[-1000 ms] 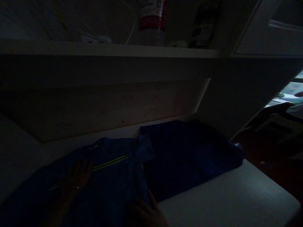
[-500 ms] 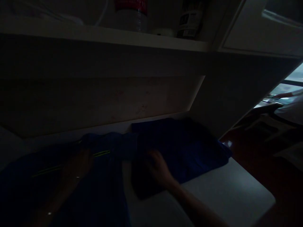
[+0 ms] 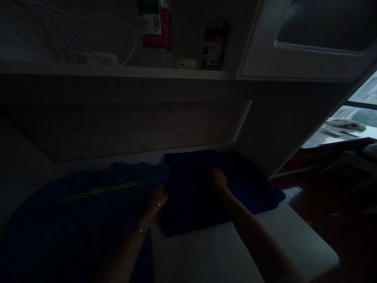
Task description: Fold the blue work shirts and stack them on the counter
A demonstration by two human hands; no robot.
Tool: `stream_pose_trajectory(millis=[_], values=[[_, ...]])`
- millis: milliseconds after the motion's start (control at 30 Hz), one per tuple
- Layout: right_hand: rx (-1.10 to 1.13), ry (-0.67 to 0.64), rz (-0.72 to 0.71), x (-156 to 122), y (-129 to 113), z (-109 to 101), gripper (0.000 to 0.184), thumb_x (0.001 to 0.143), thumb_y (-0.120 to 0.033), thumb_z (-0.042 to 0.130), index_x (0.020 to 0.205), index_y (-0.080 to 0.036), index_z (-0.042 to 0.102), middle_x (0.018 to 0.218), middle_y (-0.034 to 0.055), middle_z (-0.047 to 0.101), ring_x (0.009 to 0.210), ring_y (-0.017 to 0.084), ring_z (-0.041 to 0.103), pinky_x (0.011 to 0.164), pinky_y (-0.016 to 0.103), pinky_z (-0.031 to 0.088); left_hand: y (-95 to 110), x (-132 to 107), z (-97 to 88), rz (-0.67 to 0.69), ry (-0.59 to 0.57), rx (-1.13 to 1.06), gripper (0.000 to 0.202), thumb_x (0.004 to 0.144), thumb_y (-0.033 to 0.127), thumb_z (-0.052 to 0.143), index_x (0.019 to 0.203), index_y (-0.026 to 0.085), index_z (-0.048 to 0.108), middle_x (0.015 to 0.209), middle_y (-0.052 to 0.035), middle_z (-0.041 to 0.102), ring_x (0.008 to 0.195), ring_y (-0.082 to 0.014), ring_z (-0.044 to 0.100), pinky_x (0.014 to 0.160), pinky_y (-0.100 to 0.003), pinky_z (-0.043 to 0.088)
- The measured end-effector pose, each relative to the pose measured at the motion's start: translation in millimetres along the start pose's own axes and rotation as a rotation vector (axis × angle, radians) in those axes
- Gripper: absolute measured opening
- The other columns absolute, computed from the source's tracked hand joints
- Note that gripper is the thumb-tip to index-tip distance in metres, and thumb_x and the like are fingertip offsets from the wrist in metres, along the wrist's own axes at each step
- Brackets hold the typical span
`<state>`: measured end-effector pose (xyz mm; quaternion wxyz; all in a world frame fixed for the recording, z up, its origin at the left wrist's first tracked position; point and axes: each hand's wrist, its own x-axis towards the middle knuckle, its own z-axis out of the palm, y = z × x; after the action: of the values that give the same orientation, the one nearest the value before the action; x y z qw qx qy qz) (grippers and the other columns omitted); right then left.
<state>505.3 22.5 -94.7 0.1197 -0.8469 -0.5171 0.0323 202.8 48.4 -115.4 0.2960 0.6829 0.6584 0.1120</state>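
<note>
Lengthwise along the desk's (image 3: 203,255) back edge lies the dark blue cloth (image 3: 193,202), right hand (image 3: 218,179) over its middle, left hand (image 3: 159,195) by its left end; whether either grip clamps, I can't tell.

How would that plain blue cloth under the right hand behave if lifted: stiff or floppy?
Probably floppy: the cloth lies low on the white surface, with a soft, uneven outline. It seems unlikely to roll, being broad and flat. Lifted by one edge, it would likely sag.

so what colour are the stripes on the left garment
Yellow-green stripes, showing best in the head view.
</note>
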Motion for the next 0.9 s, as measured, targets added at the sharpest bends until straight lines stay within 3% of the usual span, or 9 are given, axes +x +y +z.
stream_pose_trajectory(millis=[167,233,400,533,600,700,800,867,900], values=[[0.057,-0.013,0.016,0.6,9.0,3.8,0.032,0.095,-0.028,0.041,0.102,-0.015,0.069,0.111,0.0156,0.065,0.102,0.026,0.062,0.084,0.035,0.045,-7.0,-23.8,-2.6,-0.108,-0.028,-0.138,0.037,0.079,0.043,0.063,0.098,0.012,0.063,0.103,-0.0133,0.072,0.092,-0.0227,0.067,0.073,-0.028,0.045],[0.105,-0.004,0.037,3.7,9.5,2.1,0.034,0.095,-0.024,0.037,0.100,-0.015,0.070,0.109,0.0155,0.066,0.097,0.025,0.064,0.081,0.035,0.046,-5.9,-32.9,-4.4,-0.116,-0.049,-0.197,0.033,0.077,0.039,0.066,0.095,0.012,0.065,0.100,-0.0120,0.073,0.092,-0.0224,0.068,0.072,-0.027,0.046],[0.242,0.110,0.015,-7.1,10.2,-15.3,0.040,0.096,-0.028,0.030,0.109,-0.012,0.065,0.117,0.0173,0.062,0.110,0.025,0.058,0.092,0.035,0.044,10.7,-45.8,-7.4,-0.056,-0.073,-0.386,0.047,0.078,0.027,0.066,0.123,0.016,0.058,0.124,-0.0101,0.068,0.106,-0.0177,0.065,0.082,-0.023,0.048],[0.550,0.228,-0.078,-65.9,46.1,-36.2,0.048,0.098,-0.042,0.025,0.124,-0.014,0.053,0.124,0.0141,0.058,0.113,0.020,0.055,0.093,0.031,0.045,20.0,-55.8,-8.0,-0.023,-0.100,-0.458,0.054,0.079,0.043,0.066,0.125,0.016,0.057,0.125,-0.0106,0.067,0.107,-0.0203,0.065,0.086,-0.026,0.050],[0.721,0.204,-0.089,-104.5,75.8,-44.9,0.049,0.094,-0.056,0.030,0.114,-0.019,0.058,0.103,0.0078,0.065,0.092,0.019,0.061,0.080,0.029,0.050,21.3,-58.8,-8.3,0.017,-0.030,-0.444,0.064,0.077,0.048,0.068,0.129,0.014,0.053,0.129,-0.0133,0.064,0.113,-0.0225,0.062,0.093,-0.029,0.047],[0.710,0.059,0.006,-142.5,113.9,-51.6,0.050,0.085,-0.067,0.045,0.095,-0.021,0.063,0.075,0.0027,0.064,0.065,0.019,0.060,0.060,0.028,0.049,26.1,-57.2,-6.1,0.069,-0.003,-0.471,0.079,0.074,0.052,0.069,0.137,0.012,0.044,0.138,-0.0179,0.055,0.114,-0.0230,0.061,0.097,-0.030,0.045],[0.572,0.151,0.087,-139.2,124.7,-48.1,0.062,0.079,-0.071,0.047,0.113,-0.021,0.061,0.106,0.0095,0.067,0.092,0.026,0.064,0.076,0.035,0.052,38.4,-51.0,2.4,0.060,-0.094,-0.462,0.087,0.074,0.053,0.070,0.143,0.011,0.038,0.143,-0.0208,0.049,0.115,-0.0244,0.060,0.096,-0.031,0.045],[0.389,0.255,0.049,-121.1,117.4,-40.8,0.074,0.077,-0.069,0.050,0.130,-0.018,0.052,0.133,0.0154,0.054,0.120,0.032,0.052,0.096,0.044,0.045,49.8,-49.0,10.8,0.132,-0.152,-0.364,0.079,0.074,0.044,0.070,0.140,0.009,0.043,0.135,-0.0202,0.057,0.114,-0.0260,0.060,0.096,-0.032,0.044],[0.294,0.230,0.028,-110.7,111.4,-36.6,0.076,0.078,-0.066,0.051,0.136,-0.016,0.047,0.138,0.0169,0.050,0.126,0.034,0.047,0.101,0.049,0.040,55.8,-49.7,14.7,0.189,-0.193,-0.320,0.069,0.075,0.039,0.068,0.135,0.009,0.050,0.127,-0.0176,0.063,0.110,-0.0255,0.061,0.094,-0.032,0.044]])
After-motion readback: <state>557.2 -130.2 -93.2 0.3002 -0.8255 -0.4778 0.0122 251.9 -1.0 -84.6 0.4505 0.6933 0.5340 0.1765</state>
